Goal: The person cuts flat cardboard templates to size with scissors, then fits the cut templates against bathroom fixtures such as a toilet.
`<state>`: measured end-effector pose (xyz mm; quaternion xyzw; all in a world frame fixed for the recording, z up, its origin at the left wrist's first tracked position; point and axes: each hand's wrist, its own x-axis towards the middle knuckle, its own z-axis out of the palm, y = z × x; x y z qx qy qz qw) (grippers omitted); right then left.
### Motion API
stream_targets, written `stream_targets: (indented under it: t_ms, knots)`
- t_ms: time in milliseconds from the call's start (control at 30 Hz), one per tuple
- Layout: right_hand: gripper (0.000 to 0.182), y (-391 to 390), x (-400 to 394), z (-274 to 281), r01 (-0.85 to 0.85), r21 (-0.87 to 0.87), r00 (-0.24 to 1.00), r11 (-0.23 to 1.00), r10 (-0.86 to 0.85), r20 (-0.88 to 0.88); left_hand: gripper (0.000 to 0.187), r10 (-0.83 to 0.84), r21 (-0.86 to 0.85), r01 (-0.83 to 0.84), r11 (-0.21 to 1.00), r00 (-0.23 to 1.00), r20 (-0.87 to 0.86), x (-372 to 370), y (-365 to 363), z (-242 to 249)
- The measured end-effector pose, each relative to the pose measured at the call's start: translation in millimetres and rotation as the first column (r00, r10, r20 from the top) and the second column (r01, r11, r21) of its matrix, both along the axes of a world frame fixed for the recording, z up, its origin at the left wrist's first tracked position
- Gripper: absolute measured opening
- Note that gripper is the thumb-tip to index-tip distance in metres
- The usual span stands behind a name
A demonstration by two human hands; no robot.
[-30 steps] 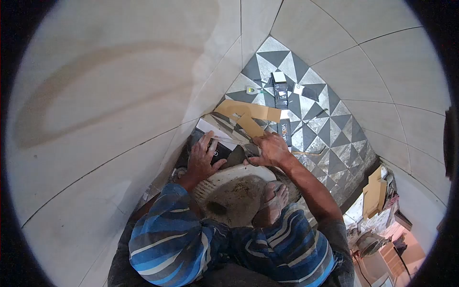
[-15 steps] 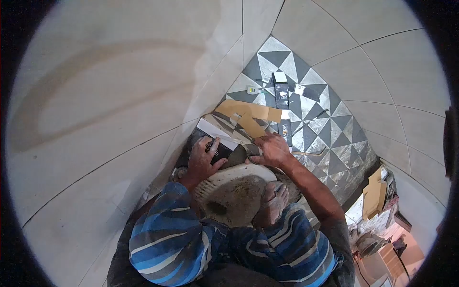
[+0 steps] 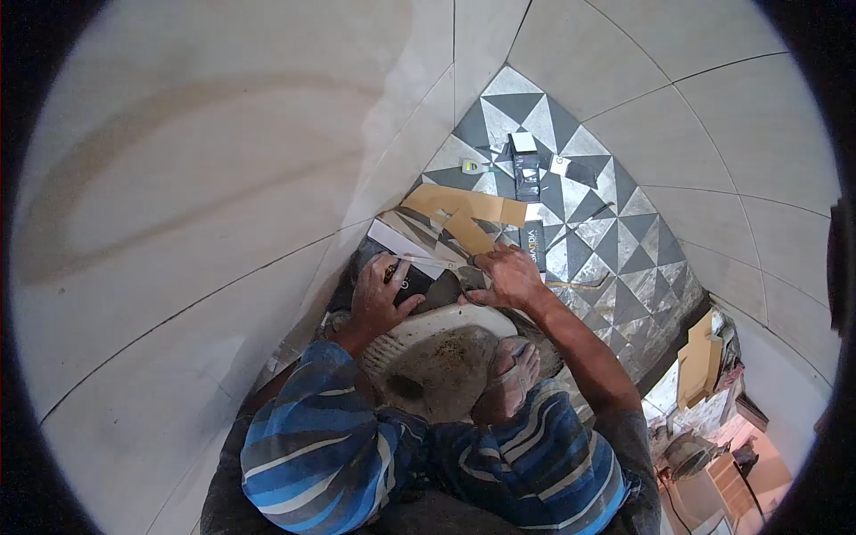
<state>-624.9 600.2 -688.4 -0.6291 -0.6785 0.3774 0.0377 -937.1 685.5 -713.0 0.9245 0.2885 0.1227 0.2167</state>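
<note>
My left hand grips a piece of black-and-white printed cardboard, its thumb and fingers over the black part. The white strip of that piece lies toward the wall. My right hand is closed around the dark handles of a pair of scissors. Their thin blades point left across the cardboard, near my left fingertips. Both hands work just beyond the rim of a squat toilet pan, with my foot on its right side.
Brown cardboard lies past my hands. A black printed box, another dark box and a small bottle lie on the patterned tile floor. Tiled walls close in on both sides. More cardboard sits at lower right.
The scissor blades now show more plainly, stretched left over the white strip of the cardboard. Both hands have stayed nearly in place.
</note>
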Motion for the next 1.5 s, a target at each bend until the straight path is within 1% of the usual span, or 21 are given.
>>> stream_targets:
  t_ms: [67,233,333,400,533,600,633,700,833,933,1033,1133,1200,1300,1367,1433,1500]
  knots:
    - [0.07,-1,-1,-2,0.006,-0.012,1.0,1.0,-0.006,-0.002,0.082,-0.011,-0.005,0.011,1.0,0.999,0.031,0,1,-1]
    - [0.076,-1,-3,1,0.045,-0.025,0.999,0.999,-0.046,-0.024,0.08,0.002,-0.006,-0.002,1.0,0.999,0.032,1,1,0]
    - [0.079,-1,-3,1,0.048,-0.071,0.998,0.996,-0.05,-0.023,0.08,0.005,0.0,-0.005,1.0,1.0,0.021,1,0,-1]
    - [0.074,1,-2,5,0.013,-0.109,0.999,0.994,-0.016,-0.028,0.081,0.003,0.006,-0.003,1.0,1.0,0.013,1,0,0]
    - [0.069,2,-3,7,0.004,-0.134,0.999,0.991,-0.01,-0.039,0.082,0.013,-0.01,-0.013,1.0,1.0,-0.002,2,1,1]
    - [0.066,4,-5,16,0.027,-0.216,0.999,0.976,-0.036,-0.038,0.083,0.013,-0.004,-0.013,1.0,1.0,-0.008,2,0,2]
    - [0.066,2,-5,12,0.026,-0.216,0.999,0.976,-0.035,-0.038,0.084,0.009,-0.006,-0.009,1.0,1.0,-0.012,3,1,4]
    - [0.065,-3,-7,5,0.045,-0.133,0.996,0.99,-0.054,-0.067,0.084,0.005,-0.007,-0.005,1.0,1.0,-0.017,3,1,5]
    - [0.065,-2,-8,13,0.077,-0.19,0.995,0.979,-0.089,-0.053,0.084,-0.012,-0.022,0.011,1.0,1.0,-0.011,4,3,7]
    - [0.065,2,-10,18,0.071,-0.155,0.995,0.985,-0.08,-0.057,0.085,-0.01,-0.015,0.01,1.0,1.0,-0.002,3,2,5]
    - [0.065,6,-12,17,0.033,-0.116,0.999,0.993,-0.034,-0.009,0.085,-0.001,-0.023,0.002,1.0,1.0,0.005,2,1,3]
    - [0.063,4,-14,8,0.031,-0.096,0.999,0.995,-0.035,-0.038,0.085,0.003,-0.029,-0.003,1.0,1.0,-0.003,1,1,3]
    - [0.063,1,-14,4,0.05,-0.034,0.997,0.998,-0.052,-0.055,0.085,0.003,-0.021,-0.003,1.0,1.0,-0.014,2,1,3]
    - [0.063,4,-12,3,0.032,-0.075,0.998,0.997,-0.035,-0.044,0.085,0.016,-0.021,-0.016,1.0,1.0,0.001,3,0,5]
    - [0.066,5,-13,2,0.027,-0.08,0.999,0.996,-0.03,-0.037,0.084,-0.007,-0.012,0.007,1.0,1.0,-0.013,3,2,4]
    - [0.068,9,-13,11,0.023,-0.084,0.999,0.996,-0.026,-0.033,0.084,-0.007,-0.016,0.007,1.0,1.0,-0.004,3,2,7]
    - [0.071,13,-15,24,0.062,-0.085,0.997,0.994,-0.066,-0.051,0.083,-0.006,-0.02,0.006,1.0,1.0,0.006,2,2,6]
